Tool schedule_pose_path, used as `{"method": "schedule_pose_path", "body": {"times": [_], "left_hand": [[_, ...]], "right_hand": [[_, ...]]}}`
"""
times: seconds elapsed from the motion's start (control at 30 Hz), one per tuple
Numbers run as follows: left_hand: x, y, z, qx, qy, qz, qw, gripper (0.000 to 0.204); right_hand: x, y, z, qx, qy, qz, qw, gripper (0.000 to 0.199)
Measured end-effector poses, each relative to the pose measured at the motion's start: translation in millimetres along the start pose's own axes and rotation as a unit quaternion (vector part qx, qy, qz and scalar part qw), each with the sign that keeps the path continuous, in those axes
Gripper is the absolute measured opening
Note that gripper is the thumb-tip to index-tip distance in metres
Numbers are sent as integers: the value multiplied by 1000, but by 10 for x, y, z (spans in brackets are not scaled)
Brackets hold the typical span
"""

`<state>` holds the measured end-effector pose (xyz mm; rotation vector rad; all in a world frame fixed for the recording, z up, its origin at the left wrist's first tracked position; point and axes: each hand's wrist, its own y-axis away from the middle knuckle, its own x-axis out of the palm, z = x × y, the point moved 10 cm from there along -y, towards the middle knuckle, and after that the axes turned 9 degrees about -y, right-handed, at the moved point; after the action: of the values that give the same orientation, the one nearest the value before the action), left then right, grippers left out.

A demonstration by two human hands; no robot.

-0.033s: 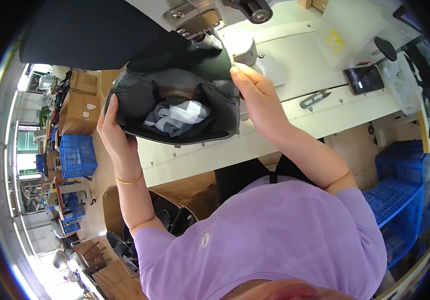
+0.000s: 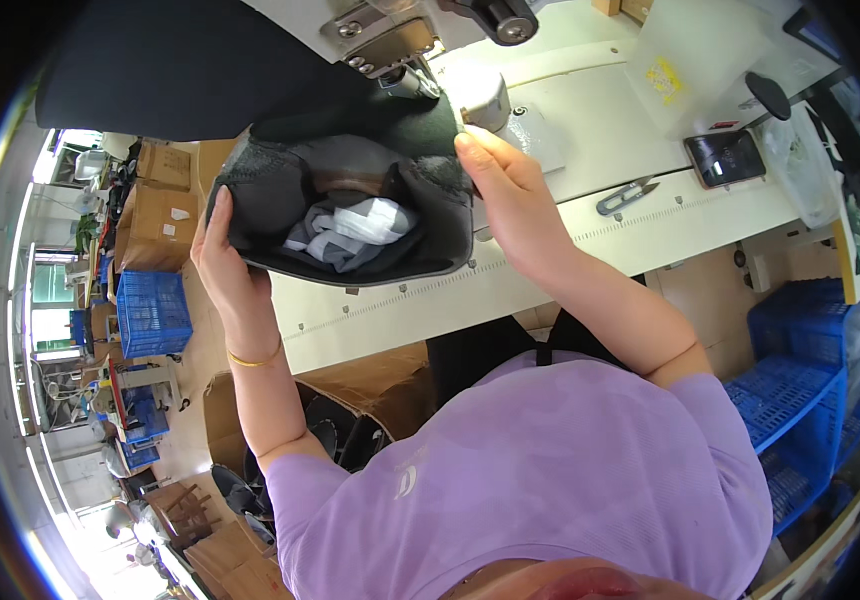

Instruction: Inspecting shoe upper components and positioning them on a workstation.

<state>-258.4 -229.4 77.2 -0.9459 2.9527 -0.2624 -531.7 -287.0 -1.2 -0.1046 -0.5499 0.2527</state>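
Note:
A dark grey, bag-like piece (image 2: 265,200) with an open mouth hangs under the metal head of a sewing machine (image 2: 380,45). Inside it lies a crumpled grey and white cloth (image 2: 375,222). My left hand (image 2: 230,265) grips the bag's left side, the fingers against its outer wall and partly hidden. At the upper right edge, my right hand (image 2: 510,195) pinches the rim between thumb and fingers. The rim's far edge reaches the machine's presser foot (image 2: 410,82); whether it is clamped there I cannot tell.
Thread snips (image 2: 627,195) and a black phone-like device (image 2: 725,158) lie on the white table (image 2: 370,320) to the right. Blue crates (image 2: 785,375) stand at the right, another blue crate (image 2: 155,312) at the left. An open cardboard box (image 2: 380,385) sits below the table.

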Motion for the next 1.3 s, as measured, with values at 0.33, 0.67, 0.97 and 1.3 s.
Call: {"method": "schedule_pose_path", "body": {"times": [0.33, 0.67, 0.97, 1.3], "left_hand": [[-7, -150, 99, -11, 0, 11, 1000, 27], [-112, -111, 106, 24, -7, 11, 1000, 26], [-22, -56, 204, -1, 56, 34, 998, 26], [95, 471, -147, 318, -212, -125, 916, 48]], "right_hand": [[41, 6, -13, 21, 18, 19, 999, 24], [-46, -8, 74, -38, 50, 1, 998, 30], [28, 82, 164, -9, 124, 11, 992, 25], [17, 131, 340, -98, 268, -9, 958, 19]]}}
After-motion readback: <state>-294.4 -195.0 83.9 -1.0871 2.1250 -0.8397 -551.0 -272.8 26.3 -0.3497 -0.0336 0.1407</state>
